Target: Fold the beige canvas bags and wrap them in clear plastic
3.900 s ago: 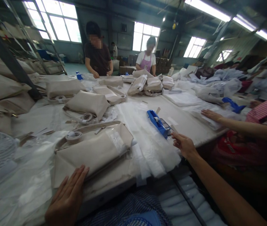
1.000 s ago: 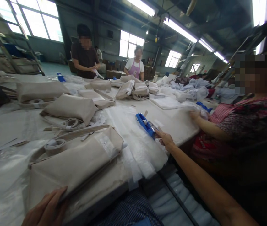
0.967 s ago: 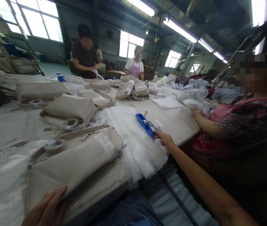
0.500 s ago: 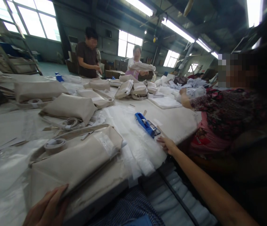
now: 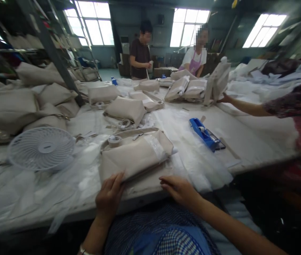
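Note:
A beige handbag (image 5: 134, 156) lies on its side before me, its strap coiled into a roll (image 5: 114, 140) at the far left corner. Clear plastic or tape (image 5: 155, 146) covers part of its right end. My left hand (image 5: 110, 193) grips the bag's near left corner, fingers over the top and thumb hidden. Close to the table's front edge, just right of the bag, is my right hand (image 5: 178, 189). Its fingertips are drawn together; whatever they may hold is too small to make out. A blue tape dispenser (image 5: 203, 134) rests beyond it on clear plastic bags (image 5: 190, 159).
A white round fan (image 5: 43, 148) stands at left, before piled beige bags (image 5: 9, 106). More handbags (image 5: 126, 109) lie farther across the table. At right, a co-worker's hand (image 5: 226, 98) holds a wrapped bag (image 5: 218, 81). Two people stand behind the table.
My view has swung left. My right hand has come from beside the tape dispenser towards the handbag; my left hand stays at its corner. The right-hand co-worker now reaches to a wrapped bag.

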Available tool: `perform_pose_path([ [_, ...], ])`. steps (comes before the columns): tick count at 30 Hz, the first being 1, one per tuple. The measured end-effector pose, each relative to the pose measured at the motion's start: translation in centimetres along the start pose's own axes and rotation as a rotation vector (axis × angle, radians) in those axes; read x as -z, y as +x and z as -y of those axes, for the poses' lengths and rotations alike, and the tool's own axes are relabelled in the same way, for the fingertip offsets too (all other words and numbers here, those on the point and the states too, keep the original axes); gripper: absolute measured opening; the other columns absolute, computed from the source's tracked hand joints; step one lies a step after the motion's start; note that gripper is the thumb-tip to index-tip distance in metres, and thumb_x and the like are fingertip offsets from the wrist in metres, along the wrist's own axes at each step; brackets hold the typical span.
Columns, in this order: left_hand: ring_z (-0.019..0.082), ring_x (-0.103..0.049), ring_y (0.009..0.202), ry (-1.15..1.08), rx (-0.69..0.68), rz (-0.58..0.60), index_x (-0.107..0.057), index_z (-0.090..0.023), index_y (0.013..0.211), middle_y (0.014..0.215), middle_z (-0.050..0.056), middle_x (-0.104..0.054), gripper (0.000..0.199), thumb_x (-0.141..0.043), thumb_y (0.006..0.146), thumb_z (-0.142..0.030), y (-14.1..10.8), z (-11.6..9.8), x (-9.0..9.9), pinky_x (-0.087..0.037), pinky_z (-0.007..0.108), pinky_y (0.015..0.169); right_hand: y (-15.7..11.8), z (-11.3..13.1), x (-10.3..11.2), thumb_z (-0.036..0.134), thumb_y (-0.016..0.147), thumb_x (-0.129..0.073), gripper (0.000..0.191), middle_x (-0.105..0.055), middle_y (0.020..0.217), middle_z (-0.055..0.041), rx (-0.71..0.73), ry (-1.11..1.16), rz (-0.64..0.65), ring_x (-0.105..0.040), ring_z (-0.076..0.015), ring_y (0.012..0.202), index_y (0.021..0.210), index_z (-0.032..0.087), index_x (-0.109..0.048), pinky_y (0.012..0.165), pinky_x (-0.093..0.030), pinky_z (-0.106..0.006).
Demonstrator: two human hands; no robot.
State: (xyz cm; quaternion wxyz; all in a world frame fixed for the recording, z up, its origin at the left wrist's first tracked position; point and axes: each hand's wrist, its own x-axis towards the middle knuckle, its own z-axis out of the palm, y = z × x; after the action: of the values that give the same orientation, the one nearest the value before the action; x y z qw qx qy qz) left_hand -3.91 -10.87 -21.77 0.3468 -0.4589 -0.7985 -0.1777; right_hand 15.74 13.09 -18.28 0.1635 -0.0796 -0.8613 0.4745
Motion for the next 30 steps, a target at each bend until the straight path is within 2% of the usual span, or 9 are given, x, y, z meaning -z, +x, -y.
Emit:
perform_pose_path([
  [3,0.019,-0.065,0.094,0.038,-0.002,0.058,-0.053,-0.025,0.141,0.113,0.004,-0.071,0.048,-0.062,0.094,-0.022,0.4,-0.2,0.3,-0.050,0.027,0.080,2.7,0.6,-4.0,0.043,0.088,-0.069,0.038,-0.075,0.104,-0.0086,-0.435,0.635,0.115,-0.074,-0.0238,0.091,0.118,0.021,-0.065,0.081,-0.062,-0.038],
  [6,0.020,-0.065,0.097,0.041,-0.029,0.069,-0.055,-0.027,0.139,0.116,0.004,-0.070,0.047,-0.062,0.093,-0.020,0.7,-0.3,0.4,-0.049,0.028,0.087,5.4,2.1,-5.9,0.042,0.078,-0.078,0.043,-0.071,0.114,-0.0111,-0.665,1.137,0.103,-0.070,-0.0221,0.104,0.109,0.015,-0.065,0.098,-0.054,-0.037],
  [10,0.029,-0.057,0.124,-0.012,-0.002,0.049,-0.046,-0.021,0.147,0.141,0.012,-0.057,0.055,-0.061,0.094,-0.021,0.9,-0.5,-0.1,-0.043,0.040,0.108,7.3,4.8,-6.9,0.033,0.066,-0.087,0.041,-0.072,0.100,-0.0083,-0.713,1.339,-0.059,-0.070,-0.0214,0.099,0.094,0.013,-0.065,0.099,-0.053,-0.036],
  [13,0.031,-0.053,0.131,-0.034,0.034,0.015,-0.034,-0.019,0.153,0.145,0.012,-0.054,0.065,-0.061,0.094,-0.026,1.0,-0.4,-0.7,-0.034,0.048,0.116,7.5,6.1,-7.2,0.034,0.069,-0.085,0.045,-0.071,0.110,-0.0078,-0.575,1.294,-0.048,-0.068,-0.0222,0.105,0.104,0.015,-0.065,0.099,-0.053,-0.037],
  [16,0.025,-0.060,0.123,-0.042,0.029,-0.026,-0.031,-0.022,0.154,0.142,0.009,-0.058,0.068,-0.061,0.094,-0.022,1.2,0.2,-1.0,-0.041,0.039,0.111,7.2,5.6,-6.0,0.040,0.076,-0.078,0.055,-0.070,0.119,-0.0101,-0.416,0.973,0.040,-0.067,-0.0263,0.112,0.124,0.018,-0.062,0.099,-0.053,-0.043],
  [21,0.022,-0.060,0.123,-0.078,0.045,-0.043,-0.035,-0.025,0.153,0.141,0.006,-0.059,0.064,-0.056,0.094,-0.012,2.0,0.8,-0.3,-0.044,0.034,0.108,6.0,0.6,0.7,0.025,0.094,-0.054,0.036,-0.062,0.136,-0.0127,-0.022,-0.257,-0.142,-0.054,-0.0292,0.132,0.127,0.017,-0.066,0.120,-0.030,-0.051],
  [24,0.022,-0.061,0.122,-0.088,0.078,-0.071,-0.038,-0.026,0.151,0.139,0.005,-0.060,0.063,-0.055,0.093,-0.009,2.5,0.4,0.0,-0.045,0.033,0.107,5.3,-3.2,4.5,0.019,0.095,-0.053,0.043,-0.044,0.153,-0.0177,-0.112,-0.790,-0.191,-0.028,-0.0361,0.148,0.137,0.010,-0.058,0.122,-0.019,-0.057],
  [27,0.022,-0.063,0.120,-0.083,0.115,-0.099,-0.043,-0.026,0.149,0.138,0.004,-0.062,0.060,-0.057,0.092,-0.010,3.2,-0.1,0.1,-0.047,0.032,0.105,5.4,-5.7,6.0,0.022,0.095,-0.055,0.041,-0.039,0.155,-0.0175,-0.215,-0.991,-0.096,-0.023,-0.0384,0.150,0.135,0.012,-0.059,0.119,-0.022,-0.062],
  [30,0.022,-0.064,0.118,-0.071,0.161,-0.105,-0.047,-0.026,0.145,0.136,0.003,-0.063,0.056,-0.059,0.092,-0.013,3.8,-0.4,0.1,-0.049,0.032,0.102,6.1,-6.1,6.1,0.025,0.098,-0.054,0.025,-0.055,0.145,-0.0091,-0.151,-1.007,-0.065,-0.035,-0.0341,0.146,0.114,0.021,-0.072,0.119,-0.021,-0.061],
])
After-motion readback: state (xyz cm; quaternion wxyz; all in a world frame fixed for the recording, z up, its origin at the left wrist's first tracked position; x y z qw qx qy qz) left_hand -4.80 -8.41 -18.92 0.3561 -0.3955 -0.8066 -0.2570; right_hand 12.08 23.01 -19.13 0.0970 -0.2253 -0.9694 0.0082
